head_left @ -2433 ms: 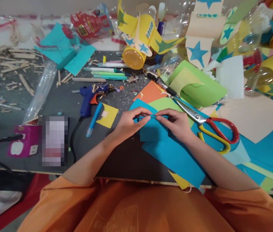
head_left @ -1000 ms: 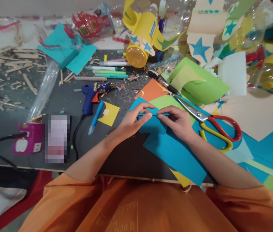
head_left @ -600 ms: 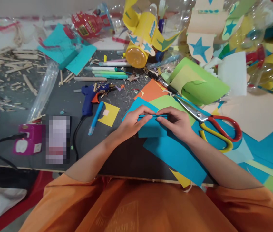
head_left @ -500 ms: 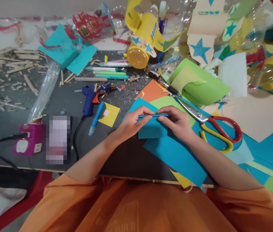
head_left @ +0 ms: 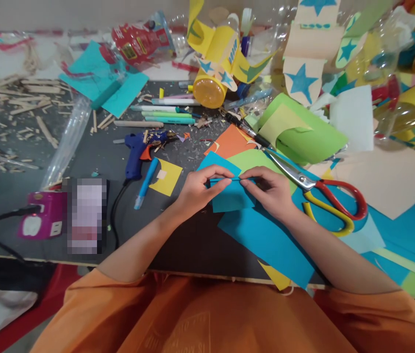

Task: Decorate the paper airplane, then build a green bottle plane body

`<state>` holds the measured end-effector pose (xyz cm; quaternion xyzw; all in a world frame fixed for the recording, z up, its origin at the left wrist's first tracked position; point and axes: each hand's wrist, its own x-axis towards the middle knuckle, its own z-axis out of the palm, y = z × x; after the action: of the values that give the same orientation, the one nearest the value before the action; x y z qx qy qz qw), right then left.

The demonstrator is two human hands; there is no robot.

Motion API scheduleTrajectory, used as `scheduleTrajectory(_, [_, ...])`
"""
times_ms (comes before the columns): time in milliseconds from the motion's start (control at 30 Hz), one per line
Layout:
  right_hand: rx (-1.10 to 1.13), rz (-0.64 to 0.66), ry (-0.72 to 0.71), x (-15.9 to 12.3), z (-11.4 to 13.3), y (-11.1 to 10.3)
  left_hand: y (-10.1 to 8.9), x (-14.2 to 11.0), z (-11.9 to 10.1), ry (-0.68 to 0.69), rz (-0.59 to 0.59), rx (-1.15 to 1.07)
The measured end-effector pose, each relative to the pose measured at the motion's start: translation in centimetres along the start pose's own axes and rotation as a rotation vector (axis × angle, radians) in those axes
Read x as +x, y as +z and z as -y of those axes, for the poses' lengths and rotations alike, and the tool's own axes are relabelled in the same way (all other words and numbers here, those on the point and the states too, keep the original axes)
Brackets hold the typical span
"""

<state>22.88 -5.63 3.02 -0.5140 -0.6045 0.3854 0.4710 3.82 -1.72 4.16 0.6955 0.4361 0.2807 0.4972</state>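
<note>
A small piece of blue paper (head_left: 232, 200) is pinched between my two hands, its upper edge drawn into a narrow fold or roll. My left hand (head_left: 202, 190) grips the left end of that edge between thumb and fingers. At the other end, the thumb and fingers of my right hand (head_left: 272, 190) close on it, close to the left fingertips. Beneath lies a larger blue sheet (head_left: 266, 240), partly covered by my right forearm. Large scissors (head_left: 312, 186) with red and yellow handles rest just right of my right hand.
A blue glue gun (head_left: 134, 154), a blue marker (head_left: 146, 184) and a yellow paper square (head_left: 168, 177) lie on the left. A phone (head_left: 86, 215) sits beside a purple power adapter (head_left: 40, 215). Behind are a yellow-wrapped bottle (head_left: 216, 59), green paper (head_left: 303, 132) and wood scraps (head_left: 27, 93).
Both hands stay on the blue paper's upper edge. The right fingertips have shifted slightly left, nearer the left ones. The whole view has tilted a little.
</note>
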Motion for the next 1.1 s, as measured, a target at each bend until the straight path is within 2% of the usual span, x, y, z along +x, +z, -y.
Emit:
scheduleTrajectory(300, [0.024,0.034,0.077,0.12,-0.24,0.03,-0.09,-0.19,0.04,0.054,-0.003,0.023])
scheduleTrajectory(533, [-0.025,0.004,0.043,0.06,-0.20,0.03,0.21,0.01,0.09,0.043,-0.025,0.002])
scheduleTrajectory(667, [-0.003,0.033,0.023,0.21,-0.17,0.00,0.38,-0.16,0.42,0.073,-0.037,0.063])
scheduleTrajectory(767, [0.024,0.050,0.036,0.30,-0.17,0.00,0.31,-0.31,0.38,0.087,-0.027,0.028])
scheduleTrajectory(867, [-0.006,0.058,0.030,0.27,-0.16,0.05,0.17,-0.30,0.16,0.011,-0.023,-0.114])
scheduleTrajectory(1000, [-0.087,0.052,-0.084,0.10,-0.15,0.24,0.19,0.06,0.10,-0.109,-0.054,-0.261])
scheduleTrajectory(1100, [-0.142,0.032,-0.143,-0.03,-0.20,0.41,0.37,0.39,0.21,-0.122,-0.086,-0.294])
